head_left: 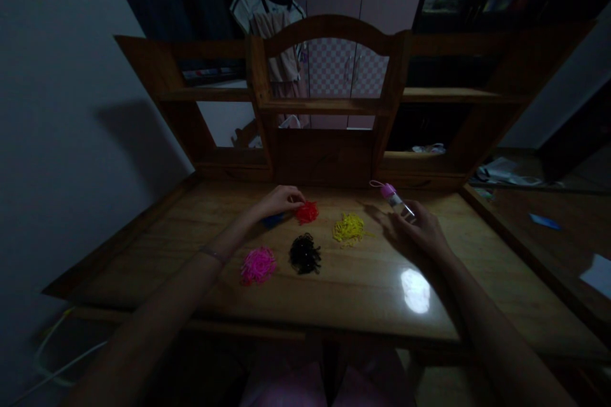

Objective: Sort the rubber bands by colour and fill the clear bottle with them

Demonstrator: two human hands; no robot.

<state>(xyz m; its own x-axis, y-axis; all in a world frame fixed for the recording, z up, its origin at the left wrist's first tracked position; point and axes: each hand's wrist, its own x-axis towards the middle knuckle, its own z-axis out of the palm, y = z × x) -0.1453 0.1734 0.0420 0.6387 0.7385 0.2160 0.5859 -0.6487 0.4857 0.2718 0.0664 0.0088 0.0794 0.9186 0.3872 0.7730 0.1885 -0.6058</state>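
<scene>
My right hand [422, 227] is wrapped round a small clear bottle [399, 205] with a pink cap and a loop strap. The bottle is tilted above the table, its capped end up and to the left. At the edge of a heap of small red pieces [307, 212], the fingers of my left hand [281, 200] are pinched together; what is between them is too small to make out. Partly hidden under that hand lies a blue heap [272, 221]. Nearby are a yellow heap [349, 229], a black heap [305, 254] of loop-like pieces and a pink heap [258, 265].
The heaps lie on a glossy wooden table [344, 296]. A wooden shelf unit [329, 105] rises along its back edge. The wall [62, 140] stands to the left, and another wooden surface [518, 222] with a blue item [545, 221] on it is at right.
</scene>
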